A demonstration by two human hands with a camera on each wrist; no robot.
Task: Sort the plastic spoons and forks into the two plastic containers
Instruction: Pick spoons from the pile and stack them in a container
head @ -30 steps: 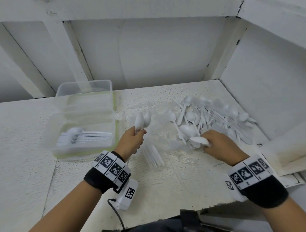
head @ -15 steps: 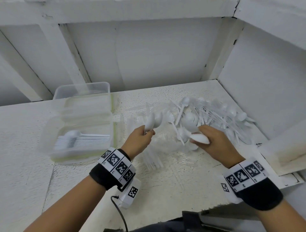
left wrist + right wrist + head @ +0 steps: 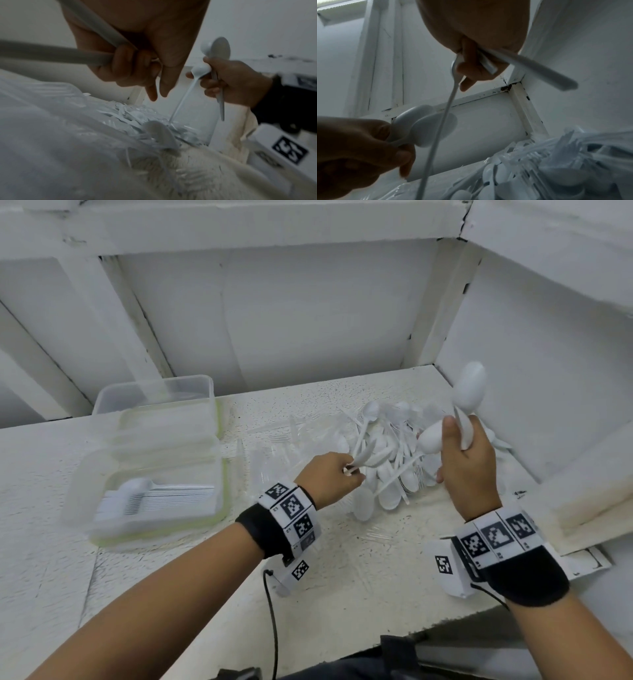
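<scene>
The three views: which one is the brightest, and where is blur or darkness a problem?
Head view: bright, even light, though the clear containers smear. Left wrist view: dim and soft, the near spoon handles are blurred. Right wrist view: dark, the left hand is in shadow and one handle streaks.

White shelf point(image 3: 342, 594) bears containers point(image 3: 161, 474) and cutlery pile point(image 3: 387, 474).

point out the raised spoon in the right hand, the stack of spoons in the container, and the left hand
raised spoon point(image 3: 472, 390), head view, on its bowl
stack of spoons point(image 3: 161, 497), head view, on the handles
left hand point(image 3: 327, 479), head view, on its back
</scene>
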